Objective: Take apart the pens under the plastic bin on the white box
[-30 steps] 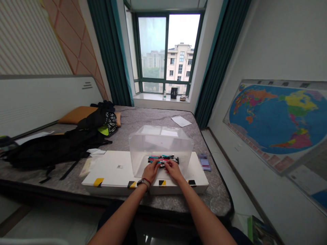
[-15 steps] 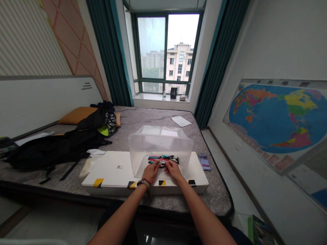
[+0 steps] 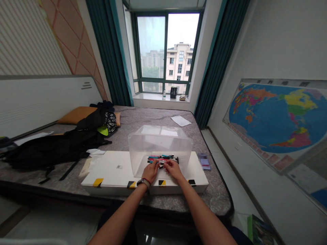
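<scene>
A clear plastic bin [image 3: 160, 143] lies on its side with its opening towards me, on top of a white flat box [image 3: 112, 170]. Inside it is a loose pile of pens [image 3: 161, 158] in black, red and blue. My left hand [image 3: 151, 171], with a watch and a red band at the wrist, is closed at the near side of the pile. Opposite it, my right hand [image 3: 172, 169] is in a pinch. A small dark pen [image 3: 161, 166] shows between the fingertips of both hands; most of it is hidden by the fingers.
The white box rests on a grey mattress [image 3: 143, 117]. To its right lies a blurred purple packet [image 3: 204, 162]. On the left are a black backpack [image 3: 58, 146] and a white tissue [image 3: 95, 152]. Farther back, a paper sheet [image 3: 181, 120] lies flat.
The dark pen between my fingertips has tilted slightly, and my fingers have shifted a little. The bin and the pile look the same.
</scene>
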A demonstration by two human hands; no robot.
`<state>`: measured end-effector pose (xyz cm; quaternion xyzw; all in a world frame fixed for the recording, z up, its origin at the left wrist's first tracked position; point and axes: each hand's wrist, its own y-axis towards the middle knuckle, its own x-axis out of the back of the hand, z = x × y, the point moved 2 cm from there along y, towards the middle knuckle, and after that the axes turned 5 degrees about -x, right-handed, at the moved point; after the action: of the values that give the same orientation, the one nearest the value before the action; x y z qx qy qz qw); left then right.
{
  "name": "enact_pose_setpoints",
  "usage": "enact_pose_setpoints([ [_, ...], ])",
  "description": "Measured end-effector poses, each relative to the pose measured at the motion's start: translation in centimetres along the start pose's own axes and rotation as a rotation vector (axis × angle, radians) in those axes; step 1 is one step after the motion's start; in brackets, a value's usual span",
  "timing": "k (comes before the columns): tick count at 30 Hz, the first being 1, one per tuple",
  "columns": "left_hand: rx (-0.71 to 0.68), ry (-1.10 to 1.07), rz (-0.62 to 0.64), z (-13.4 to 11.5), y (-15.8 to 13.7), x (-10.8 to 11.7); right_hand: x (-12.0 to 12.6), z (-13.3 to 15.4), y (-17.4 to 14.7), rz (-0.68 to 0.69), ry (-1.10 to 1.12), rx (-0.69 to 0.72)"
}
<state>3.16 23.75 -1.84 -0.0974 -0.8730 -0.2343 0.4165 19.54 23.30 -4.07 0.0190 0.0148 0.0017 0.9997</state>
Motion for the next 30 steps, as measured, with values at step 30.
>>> enact_pose_setpoints([
  [30, 0.074, 0.007, 0.014, -0.22, 0.14, 0.22, -0.13, 0.08, -0.09, 0.001, -0.036, -0.025],
])
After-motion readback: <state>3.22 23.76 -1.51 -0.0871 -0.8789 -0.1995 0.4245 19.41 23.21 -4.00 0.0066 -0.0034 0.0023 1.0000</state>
